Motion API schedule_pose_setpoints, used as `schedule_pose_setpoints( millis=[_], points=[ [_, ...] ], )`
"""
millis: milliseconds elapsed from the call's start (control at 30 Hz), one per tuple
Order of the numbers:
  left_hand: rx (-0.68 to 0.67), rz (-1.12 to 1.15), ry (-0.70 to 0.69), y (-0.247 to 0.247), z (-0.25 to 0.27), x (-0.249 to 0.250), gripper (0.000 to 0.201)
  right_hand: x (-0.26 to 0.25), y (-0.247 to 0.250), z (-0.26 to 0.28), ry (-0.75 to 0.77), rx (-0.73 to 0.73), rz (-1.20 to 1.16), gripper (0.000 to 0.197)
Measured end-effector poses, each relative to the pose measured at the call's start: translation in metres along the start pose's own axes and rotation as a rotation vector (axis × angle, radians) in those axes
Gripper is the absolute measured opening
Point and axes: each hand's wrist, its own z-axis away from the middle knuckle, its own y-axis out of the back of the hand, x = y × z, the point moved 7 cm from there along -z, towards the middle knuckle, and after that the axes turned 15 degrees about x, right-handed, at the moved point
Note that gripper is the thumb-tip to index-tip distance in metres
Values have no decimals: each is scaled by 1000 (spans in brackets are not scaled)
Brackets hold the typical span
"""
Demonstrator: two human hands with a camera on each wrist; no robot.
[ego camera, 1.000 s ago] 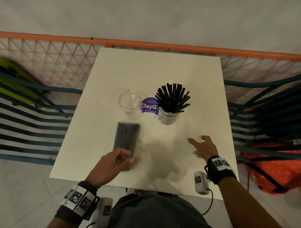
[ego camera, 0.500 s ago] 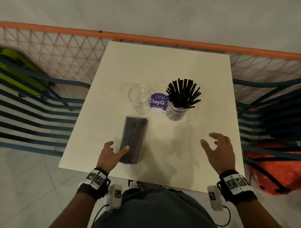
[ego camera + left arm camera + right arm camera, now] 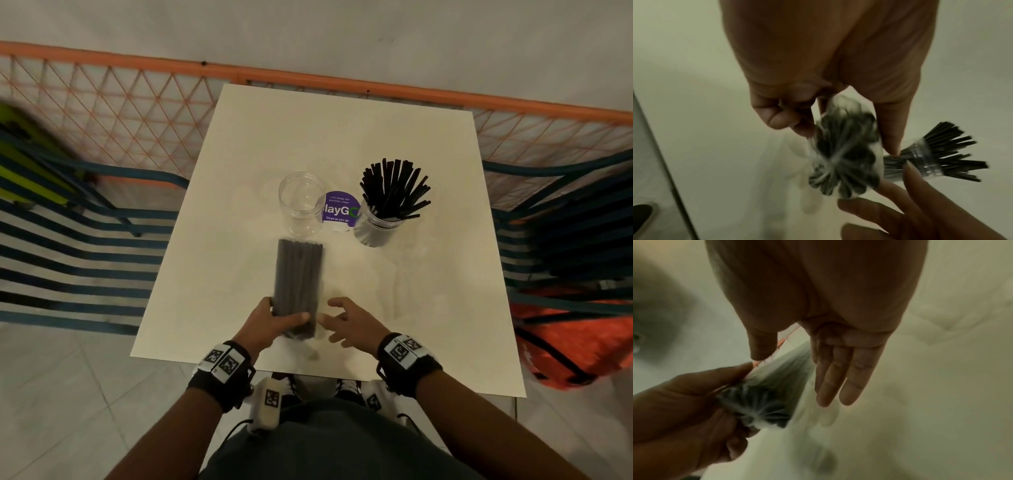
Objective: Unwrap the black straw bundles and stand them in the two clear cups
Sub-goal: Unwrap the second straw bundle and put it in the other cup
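A wrapped bundle of black straws [image 3: 298,284] points away from me over the white table [image 3: 342,144]. My left hand [image 3: 274,320] grips its near end, thumb across the top. The wrapper's gathered end [image 3: 842,155] shows between thumb and fingers in the left wrist view. My right hand [image 3: 346,320] is just right of the bundle's near end [image 3: 760,407], its fingers [image 3: 838,378] straight and holding nothing. An empty clear cup [image 3: 302,202] stands beyond the bundle. To its right a second clear cup [image 3: 376,228] holds loose black straws [image 3: 394,188], fanned out.
A purple round sticker [image 3: 339,207] lies between the cups. An orange rail with netting [image 3: 137,113] runs behind the table. Blue slatted seats [image 3: 68,246] flank it, and an orange bag [image 3: 575,335] sits at the right.
My left hand has closed around the bundle's near end and raised it. My right hand has swung in from the right side of the table to beside the bundle.
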Motion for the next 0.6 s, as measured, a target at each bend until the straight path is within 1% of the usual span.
schedule_pose_setpoints(
  millis=[33,100,167,233,267,300,333,400,433,533,600],
  points=[
    [-51,31,-26,0,7,8,68,-5,-5,1,-34,5,-85,70],
    [-128,27,-131,-1,17,22,69,-14,-12,3,-81,32,-200,72],
    [-172,-45,-272,0,23,30,82,-19,-17,3,-113,67,-272,75],
    [-159,-144,-385,5,23,32,97,-21,-20,2,-146,95,-344,74],
    [-138,-185,-424,9,24,33,102,-22,-21,3,-158,104,-380,72],
    [-130,-193,-451,13,25,33,101,-24,-21,5,-166,111,-411,70],
    [-135,-169,-464,17,27,34,94,-27,-20,9,-170,118,-437,69],
    [-157,-93,-490,27,34,44,70,-35,-17,17,-160,122,-475,66],
    [-144,-71,-513,34,37,51,60,-39,-14,22,-149,119,-489,63],
    [-39,-67,-596,57,47,74,40,-52,-4,36,-112,112,-553,51],
    [-6,-38,-605,67,52,88,31,-59,2,43,-99,106,-563,47]
  ],
)
